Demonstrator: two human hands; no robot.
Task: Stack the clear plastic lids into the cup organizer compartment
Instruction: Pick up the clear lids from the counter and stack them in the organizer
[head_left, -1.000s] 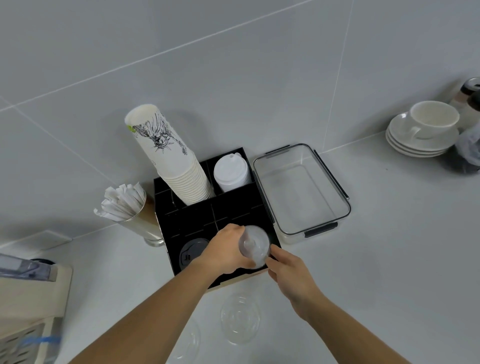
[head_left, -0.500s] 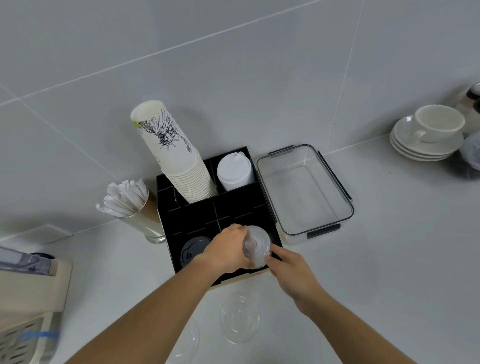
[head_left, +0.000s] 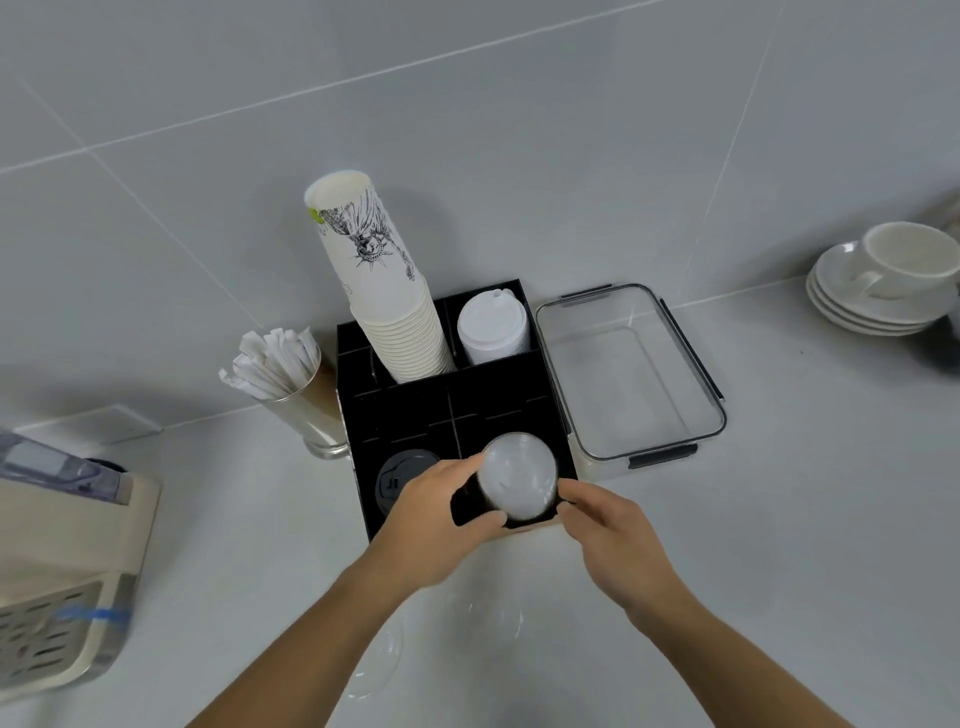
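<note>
A stack of clear plastic lids (head_left: 517, 478) stands in the front right compartment of the black cup organizer (head_left: 405, 415), its round top facing me. My left hand (head_left: 431, 514) grips the stack's left side between thumb and fingers. My right hand (head_left: 608, 535) holds its right edge with the fingertips. Two loose clear lids lie on the counter in front of the organizer, one (head_left: 493, 618) between my forearms and one (head_left: 382, 660) partly under my left forearm. How deep the stack sits is hidden.
The organizer also holds a tall stack of paper cups (head_left: 384, 301), white lids (head_left: 491, 330) and a black lid (head_left: 400, 475). A clear empty container (head_left: 711, 410) stands right of it, a cup of wrapped straws (head_left: 283, 369) to the left, saucers with a cup (head_left: 878, 291) far right.
The lid stack has turned from tilted to upright over the front right compartment. Both hands stay on it, with the right fingers now at its right edge.
</note>
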